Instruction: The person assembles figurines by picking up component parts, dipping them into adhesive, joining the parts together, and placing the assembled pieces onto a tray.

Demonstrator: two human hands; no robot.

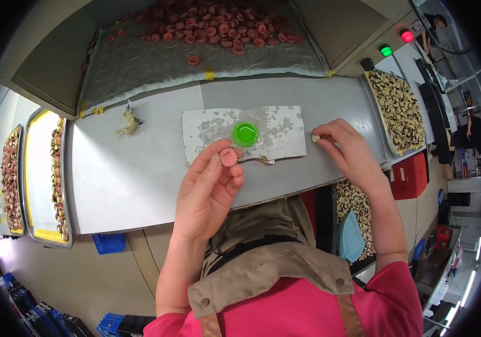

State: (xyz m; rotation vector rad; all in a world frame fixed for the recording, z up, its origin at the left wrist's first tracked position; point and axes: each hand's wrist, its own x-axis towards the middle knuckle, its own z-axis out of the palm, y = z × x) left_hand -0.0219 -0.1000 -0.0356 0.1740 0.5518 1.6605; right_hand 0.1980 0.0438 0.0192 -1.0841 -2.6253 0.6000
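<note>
My left hand [204, 185] pinches a small pink cup with a scalloped rim [228, 157] between thumb and fingers, its hollow side facing up. In my right hand [348, 150], thumb and forefinger close on a small whitish piece with dark specks [316, 137], just off the right end of a white board. That board [286, 130], stained with grey blotches, lies flat on the grey table. On it stands a round dish of bright green [245, 134], right behind the pink cup and apart from it. What the dish contains is hard to make out.
Many pink cups [223, 28] are heaped in the bay at the back. Trays of filled pieces [46, 168] stand at the left. A tray of dark-and-pale pieces [395, 106] is at the right. A crumpled cloth [129, 119] lies left of the board; a blue mask-like item [351, 238] rests below.
</note>
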